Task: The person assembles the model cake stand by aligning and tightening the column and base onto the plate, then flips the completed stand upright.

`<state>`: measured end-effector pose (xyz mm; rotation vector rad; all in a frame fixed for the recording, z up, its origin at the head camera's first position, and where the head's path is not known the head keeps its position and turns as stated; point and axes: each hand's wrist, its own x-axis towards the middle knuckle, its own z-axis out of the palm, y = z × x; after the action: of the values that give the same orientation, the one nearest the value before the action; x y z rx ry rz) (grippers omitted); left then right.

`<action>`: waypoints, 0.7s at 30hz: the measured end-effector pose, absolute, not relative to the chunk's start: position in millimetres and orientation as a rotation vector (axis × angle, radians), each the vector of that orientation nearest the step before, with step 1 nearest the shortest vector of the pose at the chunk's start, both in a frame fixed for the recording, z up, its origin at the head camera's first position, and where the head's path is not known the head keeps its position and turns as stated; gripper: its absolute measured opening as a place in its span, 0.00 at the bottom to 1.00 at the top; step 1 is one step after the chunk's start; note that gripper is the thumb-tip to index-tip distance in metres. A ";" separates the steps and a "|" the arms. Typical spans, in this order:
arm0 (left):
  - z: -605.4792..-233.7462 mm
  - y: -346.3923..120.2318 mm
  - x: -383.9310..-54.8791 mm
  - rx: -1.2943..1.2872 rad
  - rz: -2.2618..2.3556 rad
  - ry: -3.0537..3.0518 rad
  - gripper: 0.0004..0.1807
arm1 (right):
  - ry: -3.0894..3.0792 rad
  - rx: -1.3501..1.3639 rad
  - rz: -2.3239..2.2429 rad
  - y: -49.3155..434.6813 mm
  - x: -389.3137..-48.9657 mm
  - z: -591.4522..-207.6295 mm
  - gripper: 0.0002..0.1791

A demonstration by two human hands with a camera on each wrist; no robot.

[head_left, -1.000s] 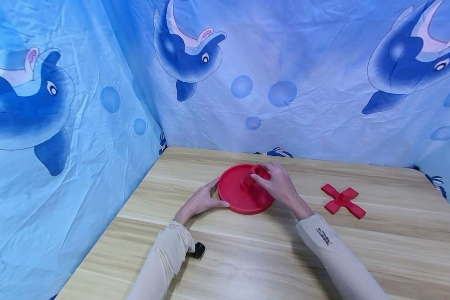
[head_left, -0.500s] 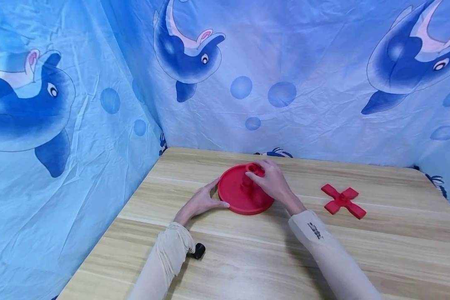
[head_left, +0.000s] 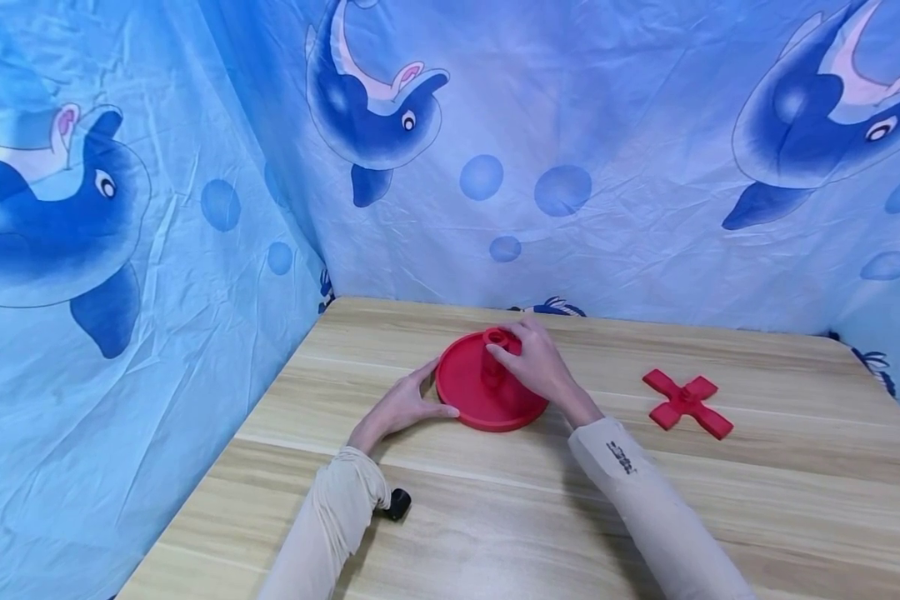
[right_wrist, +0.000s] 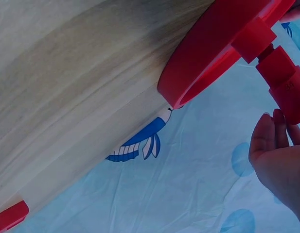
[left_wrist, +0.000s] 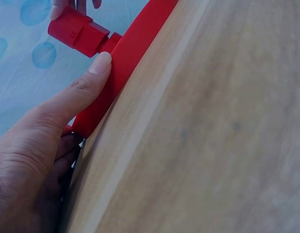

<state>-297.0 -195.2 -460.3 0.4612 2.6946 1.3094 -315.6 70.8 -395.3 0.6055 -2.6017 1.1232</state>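
A round red tray point(head_left: 459, 377) with a raised rim lies on the table. My left hand point(head_left: 403, 403) holds its left side, the thumb on the near edge and the fingers round the far side. From the tray's middle rises a short red post point(right_wrist: 254, 41). In line with it stands a stepped red tube point(left_wrist: 78, 32), hollow at the top, which my right hand point(head_left: 540, 363) pinches near its upper end. The right wrist view shows a narrower neck between tube and post. How far the two fit together I cannot tell.
A flat red cross-shaped piece point(head_left: 687, 402) with a small centre knob lies to the right on the wooden table point(head_left: 495, 517). A black object point(head_left: 398, 503) sits by the left sleeve. A blue dolphin-print curtain point(head_left: 450, 233) hangs behind and at the left.
My right hand has moved a little left with the red tube, which has gone from tilted to nearly upright over the tray's middle. The left hand and tray have stayed put.
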 end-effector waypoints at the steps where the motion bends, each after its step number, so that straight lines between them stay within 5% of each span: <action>1: -460.4 -195.2 -297.3 0.464 1.310 2.694 0.62 | -2.599 0.609 1.123 71.0 -315.7 -395.5 0.27; 21: -460.2 -194.5 -296.9 0.468 1.304 2.701 0.61 | -2.610 0.603 1.096 72.0 -314.1 -398.9 0.31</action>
<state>-296.9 -194.5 -460.2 0.4684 2.7014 1.3044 -314.1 72.0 -398.9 0.6027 -2.6098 1.0956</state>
